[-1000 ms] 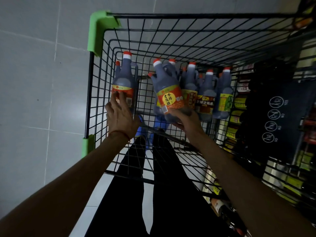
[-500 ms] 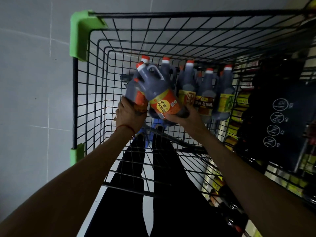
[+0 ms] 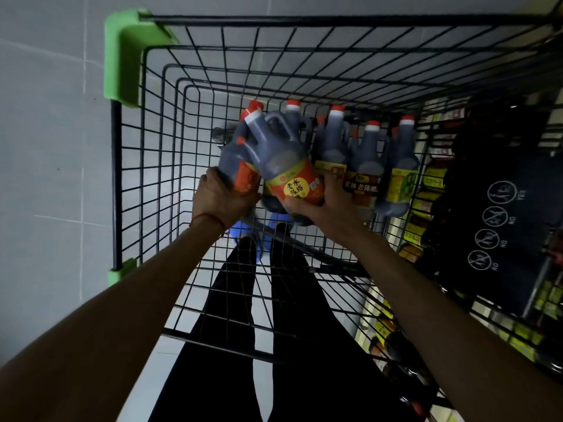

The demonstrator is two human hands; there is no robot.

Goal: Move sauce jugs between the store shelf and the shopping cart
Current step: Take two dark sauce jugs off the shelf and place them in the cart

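- Curled round its base, left grip (image 3: 220, 201) holds the left jug (image 3: 233, 158), tilted, inside the cart (image 3: 304, 21).
- Touching it, the right jug (image 3: 283, 159) leans leftward, its base clasped in the right grip (image 3: 324, 205).
- Standing jugs (image 3: 365, 159) sit just beside, right.

Front jug (image 3: 286, 169), dark, red cap, red-yellow label, is tilting with neck toward 11 o'clock, right hand (image 3: 323, 208) gripping its base. Left jug (image 3: 236, 159) is leaning against it at 9 o'clock, left hand (image 3: 217, 199) gripping it. Upright jugs (image 3: 365, 166) are standing in a row at 3 o'clock, all inside black wire cart (image 3: 335, 20)
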